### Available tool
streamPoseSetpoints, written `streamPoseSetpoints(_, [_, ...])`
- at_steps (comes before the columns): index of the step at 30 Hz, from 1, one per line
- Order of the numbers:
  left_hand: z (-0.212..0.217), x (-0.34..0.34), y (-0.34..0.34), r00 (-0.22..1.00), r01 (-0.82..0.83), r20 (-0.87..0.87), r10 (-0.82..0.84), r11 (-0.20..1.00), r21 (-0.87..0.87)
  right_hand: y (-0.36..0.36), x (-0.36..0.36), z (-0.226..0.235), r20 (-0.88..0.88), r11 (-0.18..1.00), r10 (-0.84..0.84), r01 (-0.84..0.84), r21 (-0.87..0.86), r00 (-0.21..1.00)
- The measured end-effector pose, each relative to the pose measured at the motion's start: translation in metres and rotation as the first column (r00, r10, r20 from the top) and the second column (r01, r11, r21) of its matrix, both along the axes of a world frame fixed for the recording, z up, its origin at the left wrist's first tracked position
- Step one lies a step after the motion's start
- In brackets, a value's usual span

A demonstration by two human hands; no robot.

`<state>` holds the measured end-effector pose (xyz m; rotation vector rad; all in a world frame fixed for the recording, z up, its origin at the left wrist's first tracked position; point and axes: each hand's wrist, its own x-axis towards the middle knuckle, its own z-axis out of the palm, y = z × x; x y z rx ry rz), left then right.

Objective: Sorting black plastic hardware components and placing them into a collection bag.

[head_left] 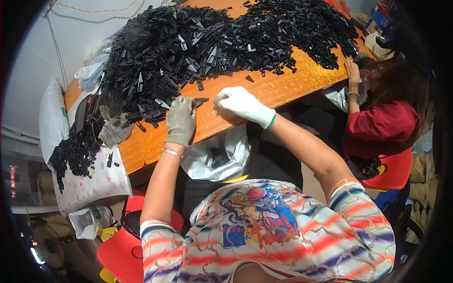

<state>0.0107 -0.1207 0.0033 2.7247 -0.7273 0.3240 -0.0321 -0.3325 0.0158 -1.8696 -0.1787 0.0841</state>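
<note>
My left hand (181,120), in a grey glove, rests on the orange table (283,87) and grips a small black plastic part (200,100) at its fingertips. My right hand (240,104), in a white glove, sits just to the right of that part with fingers curled on the tabletop; whether it touches the part is unclear. A large heap of black plastic parts (198,45) covers the table beyond both hands.
A white plastic bag (219,155) with a few dark parts hangs at the table's near edge. A spare grey glove (113,132) and more black parts (78,151) lie at left. A person in a red top (380,127) sits at right, hand on the table. Red stools stand below.
</note>
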Motion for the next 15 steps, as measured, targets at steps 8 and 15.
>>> streamPoseSetpoints(8, [-0.008,-0.011,0.004,0.999,0.013,-0.029,-0.021,0.964,-0.265,0.006,-0.019,0.01,-0.255,0.976,-0.037,0.09,0.2,0.966])
streamPoseSetpoints(15, [0.003,-0.013,0.005,0.991,-0.032,-0.13,0.01,0.985,-0.169,0.018,-0.02,0.023,-0.341,0.973,-0.069,0.138,0.182,0.937])
